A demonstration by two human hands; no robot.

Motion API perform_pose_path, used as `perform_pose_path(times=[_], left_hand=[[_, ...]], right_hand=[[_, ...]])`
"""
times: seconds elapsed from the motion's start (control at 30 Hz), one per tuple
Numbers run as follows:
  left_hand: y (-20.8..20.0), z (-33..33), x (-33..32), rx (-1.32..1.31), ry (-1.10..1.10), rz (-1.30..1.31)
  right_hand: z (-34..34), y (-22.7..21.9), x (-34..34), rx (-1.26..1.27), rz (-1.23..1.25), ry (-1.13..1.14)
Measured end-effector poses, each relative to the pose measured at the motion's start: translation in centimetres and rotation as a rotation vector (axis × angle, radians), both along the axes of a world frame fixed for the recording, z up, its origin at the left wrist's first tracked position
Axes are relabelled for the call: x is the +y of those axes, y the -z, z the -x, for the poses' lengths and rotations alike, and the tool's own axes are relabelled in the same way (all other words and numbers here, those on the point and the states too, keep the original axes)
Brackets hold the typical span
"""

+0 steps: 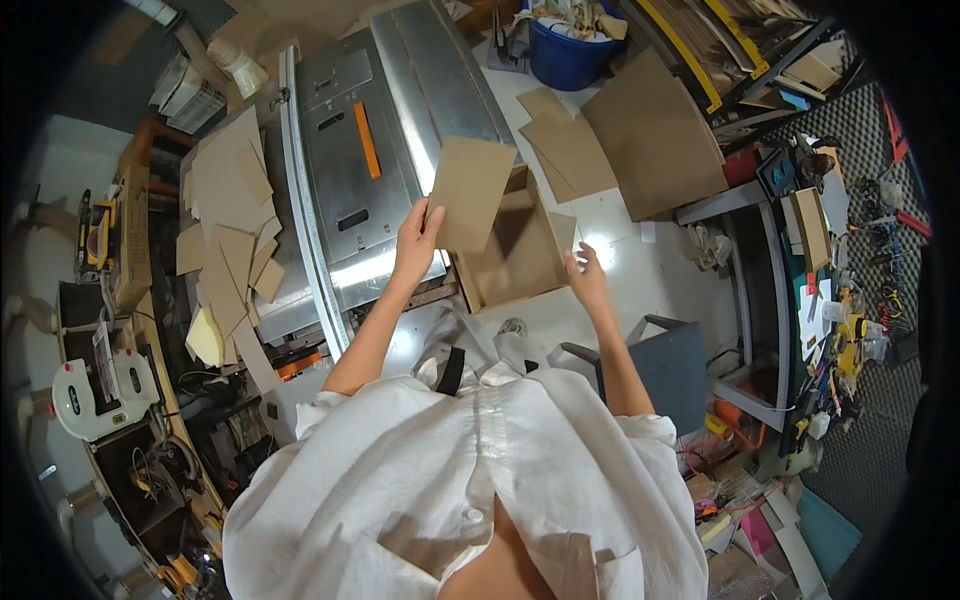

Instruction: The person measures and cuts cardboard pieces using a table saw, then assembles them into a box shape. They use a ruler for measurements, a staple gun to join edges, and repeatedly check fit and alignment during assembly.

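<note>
A rectangular brown board [470, 195], fibreboard or thick card, is pinched at its left edge by my left hand [417, 238]. It tilts over the upper left part of an open wooden box [520, 290], hiding some of the inside. My right hand [588, 272] is just right of the box, its fingers loosely bent and apart, with nothing clearly in them. A small greyish-brown flat piece [564, 228] shows beside the box's right wall, close to my right fingertips; whether they touch it I cannot tell.
A metal table saw [345, 215] with an orange insert stands left of the box, brown board offcuts [232, 190] piled beside it. Larger brown boards [655, 135] and a blue tub [572, 55] are beyond. A dark grey stool [655, 375] is near my right forearm; a tool-laden bench [820, 290] stands right.
</note>
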State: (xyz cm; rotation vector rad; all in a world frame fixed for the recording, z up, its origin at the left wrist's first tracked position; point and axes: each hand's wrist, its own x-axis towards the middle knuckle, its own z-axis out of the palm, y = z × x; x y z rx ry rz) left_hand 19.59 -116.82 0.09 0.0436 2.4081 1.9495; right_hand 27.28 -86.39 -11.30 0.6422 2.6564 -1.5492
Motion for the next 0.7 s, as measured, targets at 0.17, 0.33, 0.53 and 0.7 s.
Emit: perform_pose_path(times=[0.17, 0.33, 0.53, 0.7], left_hand=[[1.0, 3.6, 3.9, 0.174, 0.403, 0.330], [4.0, 6.7, 2.2, 0.263, 0.710, 0.780], [5.2, 7.2, 2.2, 0.490, 0.459, 1.140], [7.7, 8.7, 2.5, 0.438, 0.142, 1.162]], right_hand=[[-0.5, 3.8, -0.8, 0.096, -0.040, -0.123], [-0.8, 1.9, -2.5, -0.014, -0.163, -0.174], [-0.6, 0.2, -2.8, -0.084, -0.249, -0.208], [-0.8, 0.5, -2.3, -0.013, -0.278, -0.197]])
